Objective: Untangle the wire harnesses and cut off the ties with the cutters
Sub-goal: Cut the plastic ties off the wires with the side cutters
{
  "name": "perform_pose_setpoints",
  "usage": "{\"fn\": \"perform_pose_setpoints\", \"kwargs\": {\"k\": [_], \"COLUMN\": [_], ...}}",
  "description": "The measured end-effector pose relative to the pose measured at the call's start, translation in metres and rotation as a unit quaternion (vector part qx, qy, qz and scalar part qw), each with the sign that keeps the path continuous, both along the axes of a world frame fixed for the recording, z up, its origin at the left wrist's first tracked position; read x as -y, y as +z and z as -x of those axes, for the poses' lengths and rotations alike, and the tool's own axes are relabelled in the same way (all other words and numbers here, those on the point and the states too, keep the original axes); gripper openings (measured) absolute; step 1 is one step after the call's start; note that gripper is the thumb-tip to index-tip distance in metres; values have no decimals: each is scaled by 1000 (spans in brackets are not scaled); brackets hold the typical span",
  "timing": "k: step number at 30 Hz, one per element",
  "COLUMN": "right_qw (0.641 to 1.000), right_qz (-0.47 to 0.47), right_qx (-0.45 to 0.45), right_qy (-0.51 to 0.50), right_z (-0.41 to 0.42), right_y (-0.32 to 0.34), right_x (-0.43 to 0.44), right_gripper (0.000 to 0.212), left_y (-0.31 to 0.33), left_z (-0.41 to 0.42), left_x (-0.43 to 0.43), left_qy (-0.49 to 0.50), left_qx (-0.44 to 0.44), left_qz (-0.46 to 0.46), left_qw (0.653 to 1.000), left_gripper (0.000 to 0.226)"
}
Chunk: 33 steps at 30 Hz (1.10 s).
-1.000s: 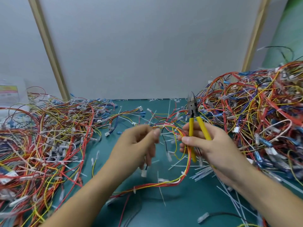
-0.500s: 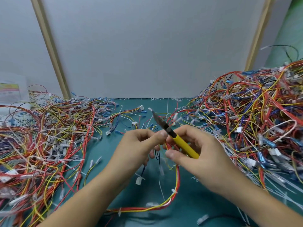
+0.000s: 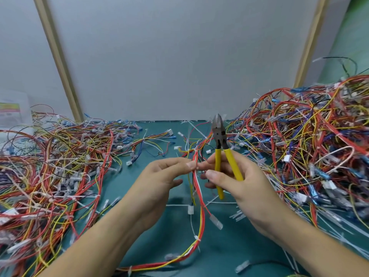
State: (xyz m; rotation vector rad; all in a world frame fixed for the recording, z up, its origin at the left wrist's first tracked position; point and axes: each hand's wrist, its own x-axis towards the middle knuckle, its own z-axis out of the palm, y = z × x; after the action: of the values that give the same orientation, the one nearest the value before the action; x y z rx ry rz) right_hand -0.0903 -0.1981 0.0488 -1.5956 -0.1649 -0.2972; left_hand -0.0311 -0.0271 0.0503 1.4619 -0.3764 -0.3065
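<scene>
The cutters (image 3: 220,144) are standing nearly upright in the right hand (image 3: 237,184). Their long axis is running from the yellow handles up to the grey nose, which is pointing up and away towards the white back panel (image 3: 169,56); the blades are lying together at the tip. The right hand is gripping them above the middle of the green worktop (image 3: 175,254), with its fingers curled round the handles and its thumb lying across the front.

Just to the left, the left hand (image 3: 159,176) is pinching a wire harness (image 3: 198,182) of red, yellow and white strands between thumb and forefinger. The harness is hanging roughly vertically from the pinch, then curving down and left across the worktop. A white tie (image 3: 196,238) is binding it lower down, and a white connector (image 3: 190,209) is dangling beside it.

Tangled wires are lying heaped in a left pile (image 3: 50,166) and a taller right pile (image 3: 309,146). A printed sheet (image 3: 12,112) is standing at the far left, with its writing too blurred to read.
</scene>
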Motion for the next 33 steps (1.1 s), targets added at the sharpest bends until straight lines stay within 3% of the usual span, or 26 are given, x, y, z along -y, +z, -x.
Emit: {"fn": "perform_pose_setpoints", "kwargs": {"k": [5, 10, 13, 17, 28, 33], "right_qw": [999, 1000, 999, 998, 995, 994], "right_qz": [-29, -7, -6, 6, 72, 86], "right_qx": [-12, -1, 25, 58, 60, 52], "right_qy": [13, -26, -40, -29, -30, -51], "right_z": [1, 0, 0, 3, 7, 5], "right_y": [0, 1, 5, 9, 11, 11], "right_x": [-4, 1, 5, 6, 4, 8], "right_gripper": [14, 15, 20, 27, 23, 22], "left_y": [-2, -1, -1, 0, -1, 0], "left_z": [4, 4, 3, 6, 5, 3], "left_x": [3, 3, 3, 4, 2, 0], "left_qy": [-39, 2, 11, -39, -44, -75], "left_qx": [27, 61, 81, 102, 121, 90], "left_qz": [22, 18, 1, -38, -96, -38], "left_qw": [999, 998, 997, 993, 987, 992], "left_gripper": [22, 21, 30, 19, 37, 15]}}
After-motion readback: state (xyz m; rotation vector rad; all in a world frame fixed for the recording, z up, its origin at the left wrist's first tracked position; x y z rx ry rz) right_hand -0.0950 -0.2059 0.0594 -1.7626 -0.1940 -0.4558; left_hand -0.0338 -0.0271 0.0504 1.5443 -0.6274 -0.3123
